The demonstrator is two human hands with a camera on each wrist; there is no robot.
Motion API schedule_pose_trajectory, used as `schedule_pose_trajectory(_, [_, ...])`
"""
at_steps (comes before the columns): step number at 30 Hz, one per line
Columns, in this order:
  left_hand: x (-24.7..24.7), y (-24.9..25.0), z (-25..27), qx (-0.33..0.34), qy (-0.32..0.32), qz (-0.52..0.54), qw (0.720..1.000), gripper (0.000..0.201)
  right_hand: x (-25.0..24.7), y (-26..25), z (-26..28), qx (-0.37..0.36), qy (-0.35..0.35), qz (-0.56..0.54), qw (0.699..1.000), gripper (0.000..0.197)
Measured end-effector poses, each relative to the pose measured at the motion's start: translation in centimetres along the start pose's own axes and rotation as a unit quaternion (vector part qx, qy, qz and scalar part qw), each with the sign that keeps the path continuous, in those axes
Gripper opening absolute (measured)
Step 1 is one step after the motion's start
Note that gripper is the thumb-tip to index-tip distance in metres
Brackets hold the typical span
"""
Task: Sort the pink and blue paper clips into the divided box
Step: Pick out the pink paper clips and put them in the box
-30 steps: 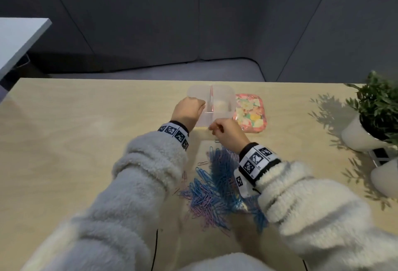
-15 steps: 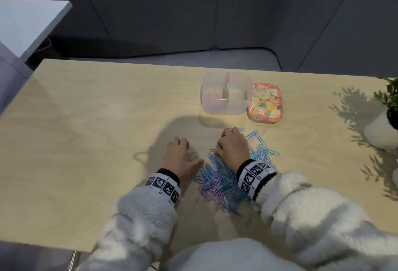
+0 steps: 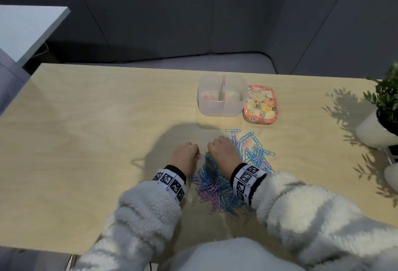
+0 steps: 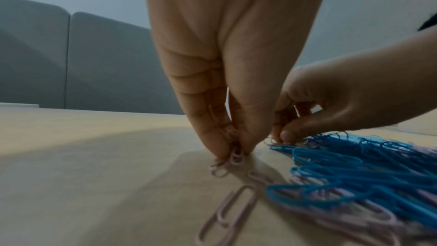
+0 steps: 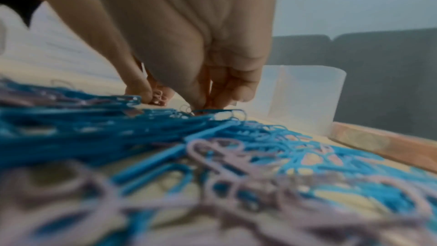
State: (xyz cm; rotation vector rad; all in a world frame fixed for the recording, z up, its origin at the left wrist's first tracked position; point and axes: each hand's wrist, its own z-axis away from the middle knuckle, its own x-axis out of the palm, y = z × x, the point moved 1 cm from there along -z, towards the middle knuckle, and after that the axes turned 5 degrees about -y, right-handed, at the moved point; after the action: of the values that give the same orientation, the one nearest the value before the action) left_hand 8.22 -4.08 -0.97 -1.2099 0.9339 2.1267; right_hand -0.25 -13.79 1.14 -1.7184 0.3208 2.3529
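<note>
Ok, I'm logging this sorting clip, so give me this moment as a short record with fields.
left hand: pinching pink clips at the table
right hand: fingertips in the mixed pile, a pink clip by them
divided box: beyond the pile, pink clips in left compartment
lid: flat beside box, floral

We are listing a floral lid [image 3: 261,105] lying flat on the wooden table [image 3: 86,130], a potted plant [image 3: 385,107] standing at its right edge.

Head overhead; wrists low, close; share clips [image 3: 217,184].
</note>
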Motion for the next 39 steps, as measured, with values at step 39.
schedule_pose_trajectory(39, [-3.0,8.0,-4.9,0.207,0.021,-0.074,0.975,0.025,2.2,13.0,1.7,0.044,0.026,-0.286,0.957,0.031])
